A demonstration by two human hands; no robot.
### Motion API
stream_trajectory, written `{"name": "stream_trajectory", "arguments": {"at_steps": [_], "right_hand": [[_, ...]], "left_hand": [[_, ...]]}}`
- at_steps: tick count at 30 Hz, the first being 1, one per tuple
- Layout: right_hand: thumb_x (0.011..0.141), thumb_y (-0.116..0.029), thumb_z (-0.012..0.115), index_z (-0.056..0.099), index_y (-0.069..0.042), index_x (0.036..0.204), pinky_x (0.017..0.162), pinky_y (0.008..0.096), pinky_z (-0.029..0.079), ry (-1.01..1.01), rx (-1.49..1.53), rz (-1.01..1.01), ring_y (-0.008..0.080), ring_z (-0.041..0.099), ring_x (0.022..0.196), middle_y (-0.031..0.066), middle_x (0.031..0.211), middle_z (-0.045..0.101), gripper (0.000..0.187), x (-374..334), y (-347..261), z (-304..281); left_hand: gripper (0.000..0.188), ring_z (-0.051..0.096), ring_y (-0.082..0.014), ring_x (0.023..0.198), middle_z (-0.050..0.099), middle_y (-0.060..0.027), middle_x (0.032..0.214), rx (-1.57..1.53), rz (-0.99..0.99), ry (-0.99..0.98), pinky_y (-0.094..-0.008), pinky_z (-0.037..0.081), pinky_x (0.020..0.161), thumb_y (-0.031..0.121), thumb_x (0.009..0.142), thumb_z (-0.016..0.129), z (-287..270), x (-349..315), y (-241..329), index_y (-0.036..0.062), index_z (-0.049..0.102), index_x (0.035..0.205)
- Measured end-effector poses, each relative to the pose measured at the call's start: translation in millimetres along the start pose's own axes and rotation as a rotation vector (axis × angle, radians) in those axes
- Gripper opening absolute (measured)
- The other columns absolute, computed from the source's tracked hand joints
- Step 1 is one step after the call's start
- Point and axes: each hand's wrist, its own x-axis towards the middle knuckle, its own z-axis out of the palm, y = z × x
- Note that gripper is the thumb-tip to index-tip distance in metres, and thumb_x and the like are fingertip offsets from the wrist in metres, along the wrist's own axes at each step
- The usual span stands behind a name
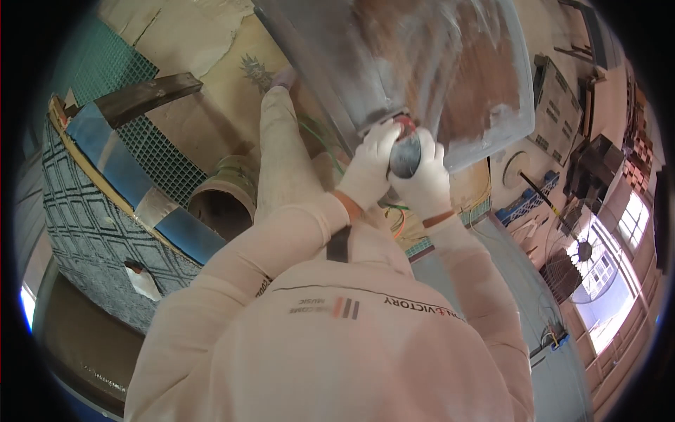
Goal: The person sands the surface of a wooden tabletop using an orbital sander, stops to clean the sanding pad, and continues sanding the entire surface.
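you've got a handheld power tool (406,156), dark grey rounded body with a red part showing at its top end, pressed up against the lower edge of a big flat panel (450,63). both gloved hands wrap it: your left hand (371,169) on the left side of the body, your right hand (425,176) on the right and underneath, so most of the tool is hidden. the panel is grey and dusty with large reddish-brown patches showing through the middle and right, corner rounded at lower right, and it lies tilted across the upper middle of the view. the tool's working end is blocked from sight, touching the panel near its lower-left edge.
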Motion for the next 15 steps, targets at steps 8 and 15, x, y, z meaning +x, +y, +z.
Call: {"name": "stream_trajectory", "arguments": {"at_steps": [8, 15], "right_hand": [[0.072, -0.025, 0.078, 0.039, -0.021, 0.140, 0.085, 0.0508, 0.055, 0.074, 0.058, 0.045, 0.0490, 0.062, 0.100, 0.0235, 0.120, 0.053, 0.078, -15.2, -5.6, 10.2], [0.073, -0.027, 0.077, 0.039, -0.018, 0.141, 0.086, 0.0522, 0.055, 0.110, 0.011, -0.149, 0.0485, 0.064, 0.101, 0.0257, 0.123, 0.052, 0.078, 76.3, -80.6, -1.2]], "left_hand": [[0.054, 0.047, -0.0444, 0.129, 0.054, -0.0208, 0.134, -0.034, 0.019, -0.132, -0.0465, 0.041, 0.107, 0.001, 0.081, 0.062, -10.0, -0.9, 2.5, 0.0038, 0.050, 0.133], [0.057, 0.058, -0.0374, 0.121, 0.060, -0.0210, 0.130, 0.007, 0.006, -0.028, -0.0404, 0.047, 0.100, 0.014, 0.084, 0.070, -81.6, 87.0, -12.4, 0.0080, 0.048, 0.135]]}}
